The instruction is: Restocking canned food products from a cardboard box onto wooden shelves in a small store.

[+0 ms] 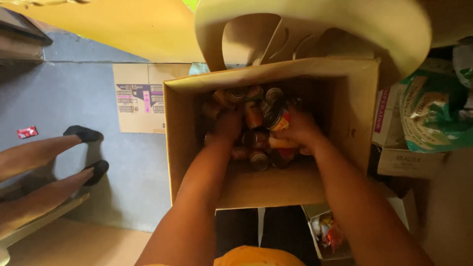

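Head view: both hands, left [227, 127] and right [299, 129], reach down into the cardboard box [256, 184], fingers curled around cans [268, 116] (grip partly hidden).

Both hands [266, 129] lowered, fingers curled closed.

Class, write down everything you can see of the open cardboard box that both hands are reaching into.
The box is plain brown cardboard, open at the top, seen from above. Its walls stand upright and look slightly worn. Inside lies a jumbled heap of cans, some on their sides. The left hand and right hand are both down in it among the cans. A flattened printed carton lies to its left on the grey floor, and a green bag sits to its right.
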